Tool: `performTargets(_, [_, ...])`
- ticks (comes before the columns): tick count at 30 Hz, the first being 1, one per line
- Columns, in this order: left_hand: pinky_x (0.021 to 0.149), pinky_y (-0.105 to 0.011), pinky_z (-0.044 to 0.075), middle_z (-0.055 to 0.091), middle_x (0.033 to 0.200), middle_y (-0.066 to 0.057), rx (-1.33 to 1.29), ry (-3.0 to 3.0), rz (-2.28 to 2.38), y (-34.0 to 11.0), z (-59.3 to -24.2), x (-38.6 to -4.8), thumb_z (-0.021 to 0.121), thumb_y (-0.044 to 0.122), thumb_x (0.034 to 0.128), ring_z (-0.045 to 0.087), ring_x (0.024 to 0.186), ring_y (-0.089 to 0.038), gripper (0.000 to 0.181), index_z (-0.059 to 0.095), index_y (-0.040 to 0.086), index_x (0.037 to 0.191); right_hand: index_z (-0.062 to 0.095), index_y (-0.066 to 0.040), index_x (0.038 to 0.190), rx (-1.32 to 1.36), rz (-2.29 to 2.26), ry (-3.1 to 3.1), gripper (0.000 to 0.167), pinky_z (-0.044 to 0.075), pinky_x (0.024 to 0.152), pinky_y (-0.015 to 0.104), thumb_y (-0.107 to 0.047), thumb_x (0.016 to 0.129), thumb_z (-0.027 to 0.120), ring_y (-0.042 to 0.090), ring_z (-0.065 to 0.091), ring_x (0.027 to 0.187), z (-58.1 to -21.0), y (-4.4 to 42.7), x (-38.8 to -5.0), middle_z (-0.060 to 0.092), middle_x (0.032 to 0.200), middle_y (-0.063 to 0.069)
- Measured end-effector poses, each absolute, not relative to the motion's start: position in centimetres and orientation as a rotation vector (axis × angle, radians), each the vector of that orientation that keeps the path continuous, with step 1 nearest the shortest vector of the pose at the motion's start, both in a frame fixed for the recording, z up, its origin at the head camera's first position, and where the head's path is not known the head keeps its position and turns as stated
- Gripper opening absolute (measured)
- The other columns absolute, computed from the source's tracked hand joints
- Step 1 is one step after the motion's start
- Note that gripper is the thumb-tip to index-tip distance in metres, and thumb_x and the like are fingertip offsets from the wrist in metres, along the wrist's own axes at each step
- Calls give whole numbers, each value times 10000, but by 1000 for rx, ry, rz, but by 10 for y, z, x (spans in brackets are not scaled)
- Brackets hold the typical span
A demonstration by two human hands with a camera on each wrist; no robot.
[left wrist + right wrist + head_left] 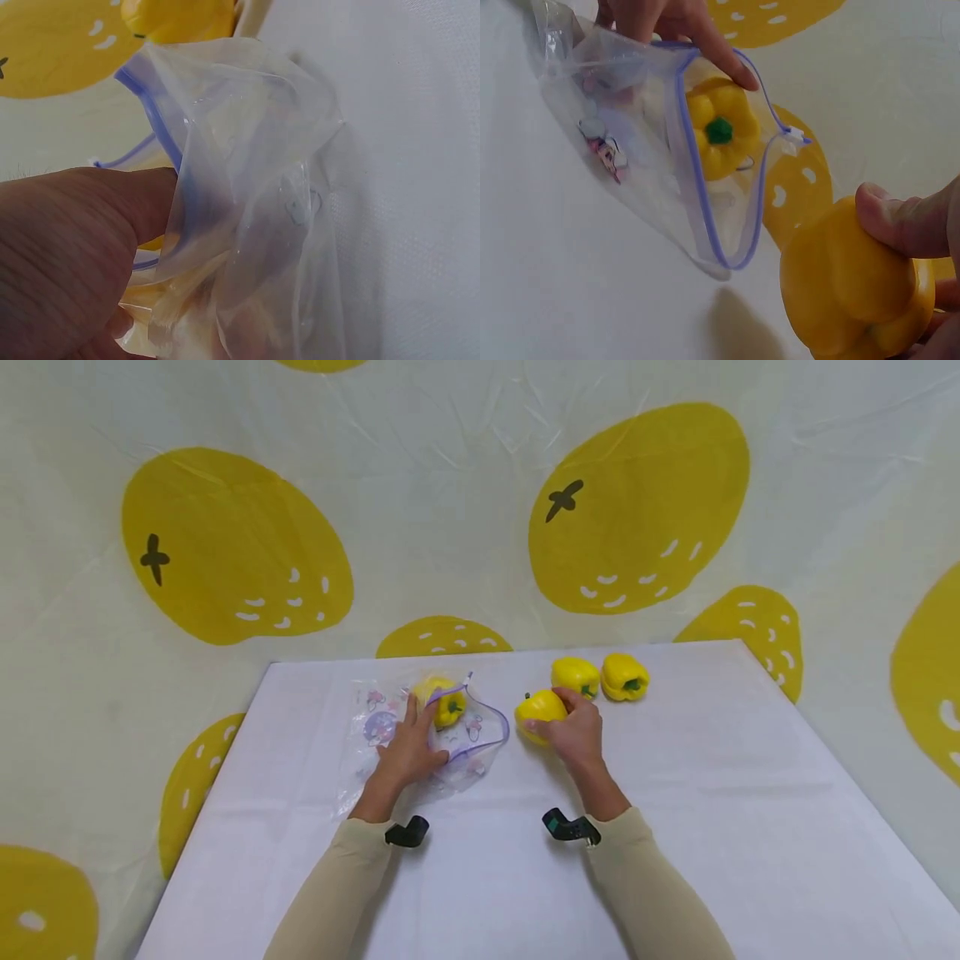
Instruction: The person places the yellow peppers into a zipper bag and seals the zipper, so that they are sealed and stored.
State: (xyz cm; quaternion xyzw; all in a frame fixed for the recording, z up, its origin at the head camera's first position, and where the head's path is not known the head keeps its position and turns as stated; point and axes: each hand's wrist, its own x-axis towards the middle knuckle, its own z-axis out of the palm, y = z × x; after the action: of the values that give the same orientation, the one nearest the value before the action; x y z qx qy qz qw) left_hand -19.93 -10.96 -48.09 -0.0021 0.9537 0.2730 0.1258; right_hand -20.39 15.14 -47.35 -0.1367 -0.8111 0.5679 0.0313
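A clear zip bag [379,727] with a purple-edged mouth and small printed pictures is held by my left hand [407,750]. Its mouth gapes to the right, spread by the fingers and thumb. In the left wrist view, the thumb [154,196] reaches inside the purple rim. One yellow bell pepper [731,112] lies inside the bag, green stem toward the mouth. My right hand [579,733] grips another yellow bell pepper [540,708] just right of the mouth, apart from it. The right thumb [904,221] presses on that pepper's side.
Behind the right hand, two more yellow bell peppers [626,677] sit side by side near the back of the white table [720,827]. A hanging cloth [442,527] with big yellow fruit prints rises behind the table.
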Motion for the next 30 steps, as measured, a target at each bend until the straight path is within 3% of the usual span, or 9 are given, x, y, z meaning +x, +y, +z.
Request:
performTargets(13, [1090, -906, 85, -108, 1779, -76, -20, 2786, 773, -108, -481, -199, 767, 245, 896, 201, 1570, -550, 995, 161, 392, 1671, 609, -66, 1433, -270, 1805, -2527, 709, 433, 1216, 499, -93, 783, 892, 354, 565, 1352, -475, 103, -203, 622, 1473, 152])
performTargets(30, [1066, -926, 106, -69, 1779, -113, 12, 2805, 786, -106, -481, -198, 797, 234, 869, 255, 1535, -591, 1007, 200, 382, 1666, 519, -48, 1392, -144, 1680, -2632, 722, 477, 1178, 499, -219, 807, 906, 360, 587, 1323, -491, 66, -204, 612, 1437, 181])
